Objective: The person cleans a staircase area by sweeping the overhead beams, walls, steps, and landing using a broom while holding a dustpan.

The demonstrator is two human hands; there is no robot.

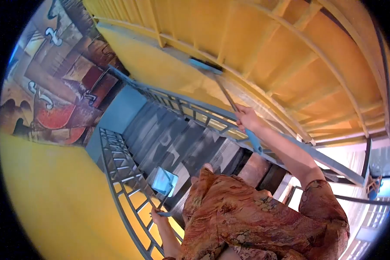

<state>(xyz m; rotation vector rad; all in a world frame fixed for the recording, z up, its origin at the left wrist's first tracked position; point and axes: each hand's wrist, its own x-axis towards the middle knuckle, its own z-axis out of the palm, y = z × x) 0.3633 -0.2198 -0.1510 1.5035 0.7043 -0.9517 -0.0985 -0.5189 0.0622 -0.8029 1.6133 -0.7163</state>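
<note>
While the left hand (159, 218) grips the dustpan (162, 182), the brush (225, 91), clasped in the right hand (249, 119), slants head-first up-left.

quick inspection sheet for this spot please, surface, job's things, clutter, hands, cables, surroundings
Surface: dark stairs with patches of light; a pale ledge runs beyond the right-hand railing.
Job's things: brush, blue head at the ledge, contact hard to tell; dustpan, pale blue, over the stairs, whether resting is unclear.
Clutter: nothing seen.
Hands: right hand closed around the brush's handle; left hand closed on the dustpan's handle, beside the left-hand railing.
Cables: nothing seen.
Surroundings: yellow wall, painted mural, railings on both sides of the stairs.
</note>
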